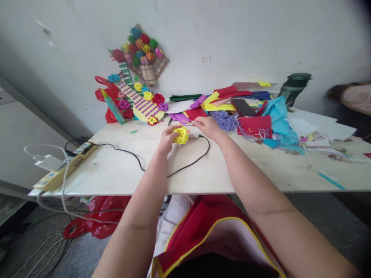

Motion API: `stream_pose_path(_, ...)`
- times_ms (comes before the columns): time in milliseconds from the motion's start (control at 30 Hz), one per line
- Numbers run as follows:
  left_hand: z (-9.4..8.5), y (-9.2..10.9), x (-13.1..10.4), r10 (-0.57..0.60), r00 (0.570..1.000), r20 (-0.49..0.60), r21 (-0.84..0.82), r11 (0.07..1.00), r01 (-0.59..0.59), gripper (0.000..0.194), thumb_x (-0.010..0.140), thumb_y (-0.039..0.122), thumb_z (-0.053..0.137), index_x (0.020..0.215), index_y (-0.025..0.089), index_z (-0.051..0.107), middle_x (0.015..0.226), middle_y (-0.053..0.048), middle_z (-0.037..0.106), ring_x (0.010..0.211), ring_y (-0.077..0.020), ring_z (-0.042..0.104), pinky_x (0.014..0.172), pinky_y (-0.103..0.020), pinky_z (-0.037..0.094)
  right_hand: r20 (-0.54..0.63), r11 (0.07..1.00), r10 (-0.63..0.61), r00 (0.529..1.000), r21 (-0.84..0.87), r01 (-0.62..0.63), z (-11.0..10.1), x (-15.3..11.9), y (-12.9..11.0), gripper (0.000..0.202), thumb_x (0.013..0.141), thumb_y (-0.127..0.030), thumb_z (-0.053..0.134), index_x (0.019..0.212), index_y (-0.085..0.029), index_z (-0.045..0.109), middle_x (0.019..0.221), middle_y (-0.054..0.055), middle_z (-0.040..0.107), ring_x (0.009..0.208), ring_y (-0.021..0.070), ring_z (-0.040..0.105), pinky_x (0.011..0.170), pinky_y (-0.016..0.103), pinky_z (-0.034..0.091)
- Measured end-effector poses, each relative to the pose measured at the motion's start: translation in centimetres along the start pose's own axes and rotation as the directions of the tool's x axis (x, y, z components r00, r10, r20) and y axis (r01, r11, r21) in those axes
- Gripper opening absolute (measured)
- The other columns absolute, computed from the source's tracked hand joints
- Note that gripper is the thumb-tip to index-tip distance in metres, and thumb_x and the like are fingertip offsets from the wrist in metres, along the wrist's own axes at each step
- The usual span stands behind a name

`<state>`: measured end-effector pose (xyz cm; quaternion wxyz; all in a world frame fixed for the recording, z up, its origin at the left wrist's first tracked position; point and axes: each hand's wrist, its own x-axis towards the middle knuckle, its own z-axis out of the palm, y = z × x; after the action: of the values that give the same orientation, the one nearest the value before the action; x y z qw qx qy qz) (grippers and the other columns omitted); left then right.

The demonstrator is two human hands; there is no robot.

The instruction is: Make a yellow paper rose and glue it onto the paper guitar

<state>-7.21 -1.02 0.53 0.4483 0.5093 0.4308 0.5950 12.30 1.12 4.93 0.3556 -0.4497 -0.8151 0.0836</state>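
Yellow flower [181, 135] held in my left hand [168, 138]; right hand [206, 126] near purple yarn [224, 121], can't tell its grip; 1 black cord [209, 146] on table [116, 173].

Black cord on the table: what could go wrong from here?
It passes beneath the left forearm, so an arm shift might drag the black cord and jolt the white tool beside the yellow flower.
The power strip reaches the table's front edge; a tug could tip it off.
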Motion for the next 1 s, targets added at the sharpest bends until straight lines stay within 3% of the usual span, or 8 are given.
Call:
stream_pose_path(367, -0.3, 0.6, -0.6, -0.135, 0.969, 0.205, 0.055, 0.991, 0.126, 0.049, 0.052, 0.024, 0.07, 0.101, 0.017, 0.064, 0.084, -0.003, 0.069, 0.069, -0.0165, 0.064, 0.062, -0.027, 0.049, 0.033, 0.996, -0.012, 0.999, 0.085, 0.01, 1.2, 0.3, 1.0, 0.031, 0.089, -0.037, 0.048, 0.098, -0.019, 0.073, 0.093, 0.005, 0.073, 0.083, 0.0178, 0.062, 0.074, 0.026, 0.043)
stream_pose_path(633, 0.4, 0.7, -0.6, 0.018, 0.966, 0.26, 0.21, 0.975, -0.075, 0.044, 0.052, 0.022, 0.074, 0.095, 0.016, 0.067, 0.09, -0.005, 0.07, 0.086, -0.0196, 0.063, 0.081, -0.033, 0.048, 0.003, 0.999, 0.003, 1.0, 0.041, -0.003, 1.2, 0.1, 0.9, 0.032, 0.089, -0.036, 0.048, 0.099, -0.02, 0.074, 0.09, 0.005, 0.074, 0.079, 0.0173, 0.063, 0.071, 0.026, 0.042)
stream_pose_path(767, 0.3, 0.5, -0.3, 0.095, 0.975, 0.2, 0.27, 0.951, -0.148, 0.031, 0.058, 0.026, 0.071, 0.087, 0.017, 0.071, 0.093, -0.006, 0.07, 0.092, -0.0216, 0.062, 0.086, -0.034, 0.048, -0.022, 1.0, 0.001, 1.0, 0.024, 0.0, 1.1, 0.0, 0.8, 0.031, 0.089, -0.035, 0.05, 0.101, -0.021, 0.074, 0.095, 0.006, 0.075, 0.086, 0.0188, 0.065, 0.074, 0.027, 0.044)
stream_pose_path(867, 0.1, 0.2, 0.0, 0.134, 0.988, 0.073, 0.247, 0.958, -0.148, 0.028, 0.063, 0.036, 0.07, 0.082, 0.016, 0.07, 0.087, -0.006, 0.069, 0.083, -0.0198, 0.062, 0.076, -0.032, 0.051, -0.029, 1.0, -0.008, 1.0, 0.01, 0.008, 1.1, 0.0, 0.6, 0.031, 0.088, -0.035, 0.051, 0.101, -0.02, 0.075, 0.094, 0.006, 0.075, 0.086, 0.0196, 0.066, 0.074, 0.028, 0.044)
stream_pose_path(1000, 0.2, 0.0, 0.3, 0.233, 0.97, -0.063, 0.291, 0.934, -0.206, 0.035, 0.068, 0.05, 0.069, 0.078, 0.016, 0.069, 0.077, -0.003, 0.065, 0.074, -0.0157, 0.059, 0.065, -0.026, 0.049, -0.019, 1.0, -0.029, 0.999, 0.006, 0.029, 1.4, -0.1, 0.3, 0.03, 0.088, -0.035, 0.052, 0.102, -0.021, 0.075, 0.095, 0.005, 0.075, 0.086, 0.0188, 0.067, 0.074, 0.027, 0.045)
